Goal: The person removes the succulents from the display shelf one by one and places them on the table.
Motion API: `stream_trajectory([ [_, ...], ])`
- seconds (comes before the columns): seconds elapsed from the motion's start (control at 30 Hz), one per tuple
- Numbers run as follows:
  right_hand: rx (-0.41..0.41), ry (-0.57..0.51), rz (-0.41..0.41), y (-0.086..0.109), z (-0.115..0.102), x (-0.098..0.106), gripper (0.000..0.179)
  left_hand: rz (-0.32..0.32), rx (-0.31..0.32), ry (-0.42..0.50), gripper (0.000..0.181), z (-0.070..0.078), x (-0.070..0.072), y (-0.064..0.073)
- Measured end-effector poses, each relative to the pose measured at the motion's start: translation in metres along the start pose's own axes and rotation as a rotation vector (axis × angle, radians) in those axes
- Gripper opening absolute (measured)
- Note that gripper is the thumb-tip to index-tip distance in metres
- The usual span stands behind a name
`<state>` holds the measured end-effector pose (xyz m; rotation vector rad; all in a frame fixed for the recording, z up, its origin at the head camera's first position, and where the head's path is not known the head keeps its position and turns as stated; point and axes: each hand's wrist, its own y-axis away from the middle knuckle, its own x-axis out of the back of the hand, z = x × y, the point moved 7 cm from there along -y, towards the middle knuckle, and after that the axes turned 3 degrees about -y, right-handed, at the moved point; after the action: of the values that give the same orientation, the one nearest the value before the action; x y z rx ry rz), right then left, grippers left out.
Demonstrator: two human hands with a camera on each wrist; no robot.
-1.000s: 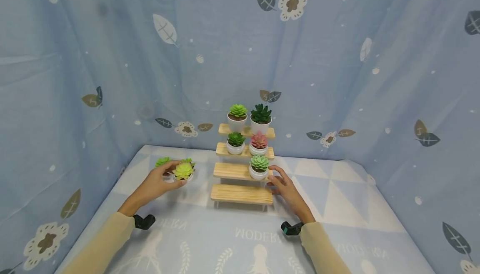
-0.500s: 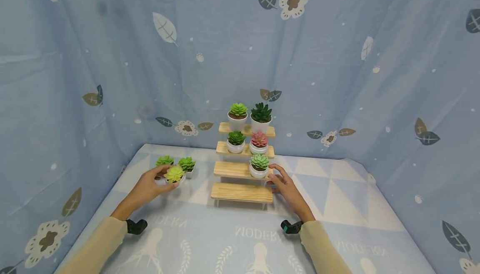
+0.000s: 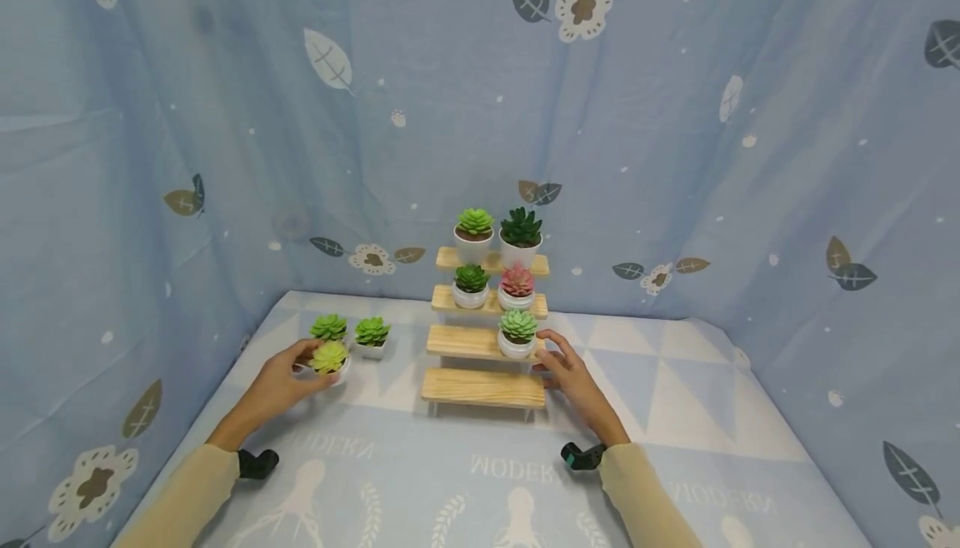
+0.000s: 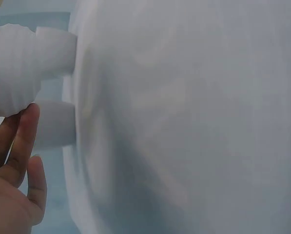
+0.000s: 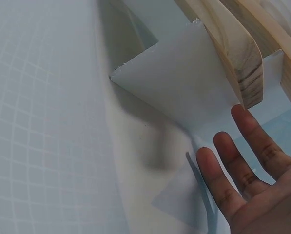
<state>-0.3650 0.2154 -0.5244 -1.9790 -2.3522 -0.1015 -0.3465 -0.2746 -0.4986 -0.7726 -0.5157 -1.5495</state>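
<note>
My left hand [image 3: 276, 383] holds a small potted succulent [image 3: 328, 357] with yellow-green leaves between thumb and fingers. In the left wrist view its ribbed white pot [image 4: 13, 70] overlaps two smooth white pots behind it. My right hand [image 3: 576, 381] is at the right side of a four-tier wooden stand [image 3: 480, 387]. The right wrist view shows its fingers [image 5: 216, 173] spread and gently bent, one fingertip right at a shelf's end. Nearest to that hand, a pale green succulent [image 3: 517, 330] sits on the second tier from the bottom.
Two green succulents, one at the left [image 3: 328, 327] and one beside it [image 3: 372, 336], stand on the table behind my left hand. Higher tiers bear a dark green rosette [image 3: 471, 281], a pink succulent [image 3: 517, 283] and two taller white pots. A patterned blue curtain [image 3: 420, 115] hangs behind.
My left hand has moved left and slightly toward me with the yellow-green succulent, uncovering the two green succulents behind it. The right hand stays at the stand.
</note>
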Motion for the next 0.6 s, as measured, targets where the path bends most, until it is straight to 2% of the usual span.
stream_trajectory([
  [0.27,-0.007,-0.001,0.01,-0.001,-0.001,0.002,0.047,-0.029,0.023,0.009,0.089,-0.012,-0.004,-0.003],
  [0.6,-0.012,-0.01,0.0,0.0,0.002,-0.001,0.05,-0.024,0.029,-0.014,0.087,-0.018,0.0,-0.004],
])
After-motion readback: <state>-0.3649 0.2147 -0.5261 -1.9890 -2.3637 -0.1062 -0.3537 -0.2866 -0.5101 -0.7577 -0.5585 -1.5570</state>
